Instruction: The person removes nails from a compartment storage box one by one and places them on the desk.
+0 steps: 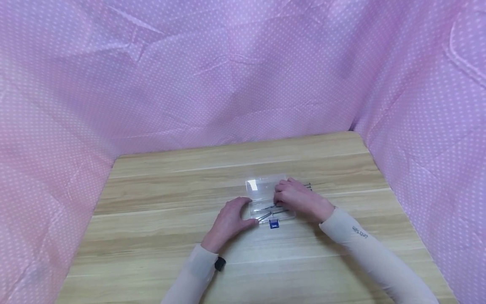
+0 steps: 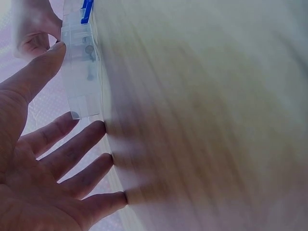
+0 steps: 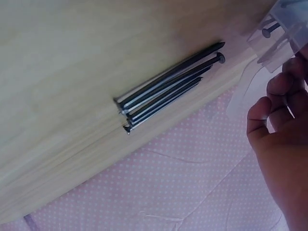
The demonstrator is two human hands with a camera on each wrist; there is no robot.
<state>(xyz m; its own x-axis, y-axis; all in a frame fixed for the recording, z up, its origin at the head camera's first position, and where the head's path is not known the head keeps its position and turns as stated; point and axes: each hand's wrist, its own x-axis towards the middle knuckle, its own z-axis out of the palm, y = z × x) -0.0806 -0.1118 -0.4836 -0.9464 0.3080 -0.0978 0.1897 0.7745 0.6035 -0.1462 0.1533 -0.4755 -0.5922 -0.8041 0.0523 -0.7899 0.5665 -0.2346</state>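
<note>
A clear plastic box (image 1: 252,213) with a blue latch (image 1: 274,223) stands with its lid (image 1: 262,190) folded back. Long metal nails (image 1: 264,217) lie inside it. My left hand (image 1: 229,219) holds the box's left end between thumb and index finger; the other fingers (image 2: 89,180) spread down to the table. Over the right part of the box, my right hand (image 1: 298,197) has curled fingers and pinches a nail (image 1: 268,207), though its fingertips are partly hidden. In the right wrist view, a nail head (image 3: 266,32) shows through the box wall.
Several more nails (image 3: 168,84) lie in a loose bundle on the wooden table (image 1: 159,236), just right of the box and partly behind my right hand. A pink dotted cloth (image 1: 228,84) hangs around the table's back and sides.
</note>
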